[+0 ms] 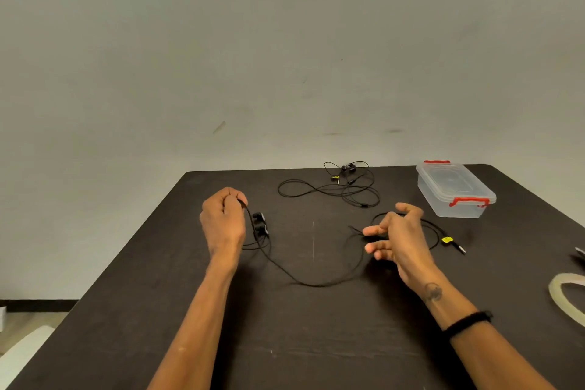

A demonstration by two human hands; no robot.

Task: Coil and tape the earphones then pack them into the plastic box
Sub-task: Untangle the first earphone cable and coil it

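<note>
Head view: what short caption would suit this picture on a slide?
Left hand pinches black earphones; right hand open beside cord, plastic box waiting.

Dark brown table [316, 342] stood against a pale grey-green wall [221, 57] — scuffed, one dark blotch near top. Dark baseboard [38, 305] and light floor [25, 323] showed at lower left.

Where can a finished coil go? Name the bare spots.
Bare: the near table between the forearms, and the far left corner beyond the left hand. Crowded: far middle with the spare earphones, and the right side around the box and tape roll.
</note>
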